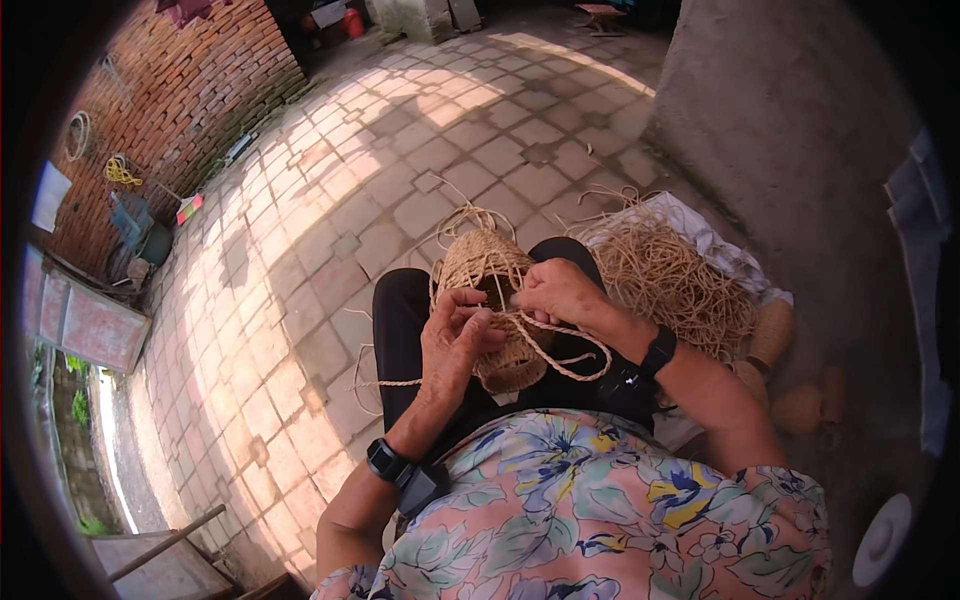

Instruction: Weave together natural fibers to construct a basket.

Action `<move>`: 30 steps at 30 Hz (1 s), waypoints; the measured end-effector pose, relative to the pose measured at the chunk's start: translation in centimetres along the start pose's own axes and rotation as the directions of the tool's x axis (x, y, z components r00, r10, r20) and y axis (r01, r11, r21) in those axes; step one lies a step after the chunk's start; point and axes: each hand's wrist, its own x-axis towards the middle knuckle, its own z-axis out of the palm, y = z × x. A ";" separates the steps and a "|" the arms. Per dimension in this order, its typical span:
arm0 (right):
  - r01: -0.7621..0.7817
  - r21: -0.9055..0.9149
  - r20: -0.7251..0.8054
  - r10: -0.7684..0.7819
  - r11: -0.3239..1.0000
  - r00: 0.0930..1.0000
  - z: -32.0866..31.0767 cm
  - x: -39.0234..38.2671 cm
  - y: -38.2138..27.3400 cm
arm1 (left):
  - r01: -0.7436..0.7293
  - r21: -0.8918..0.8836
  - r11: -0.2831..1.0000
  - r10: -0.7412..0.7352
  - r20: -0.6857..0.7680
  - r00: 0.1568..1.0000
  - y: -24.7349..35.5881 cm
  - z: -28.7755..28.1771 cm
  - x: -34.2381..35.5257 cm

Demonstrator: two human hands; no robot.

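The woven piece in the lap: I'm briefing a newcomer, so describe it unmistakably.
Start at the floral shirt, then go up to the dark-trousered knees. Between them, at the left hand and right hand, sits the tan woven piece. Unlike the loose cord heap to its right, it is woven into a rounded shape with a dark opening.

Part of the woven basket (484, 254) is being hidden by the left hand (452, 345) and right hand (560, 292), the latter's fingertips (518, 300) seemingly being blurred; a dark red item (190, 9) is being cropped above
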 end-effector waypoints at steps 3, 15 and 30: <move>-0.116 0.215 0.219 0.068 0.970 0.973 -1.0 -0.5 0.4 | 0.013 0.043 0.999 -0.012 -0.019 1.000 -0.3 -0.6 -0.3; 0.270 -0.452 -0.283 -0.423 0.851 0.861 -4.5 -1.9 6.6 | 0.010 0.151 0.989 -0.009 -0.004 1.000 0.6 -0.5 -0.7; -0.117 -0.592 -0.398 -0.162 0.797 0.903 -11.7 -7.5 16.9 | -0.009 0.226 0.974 0.004 0.023 1.000 1.9 -0.4 -0.6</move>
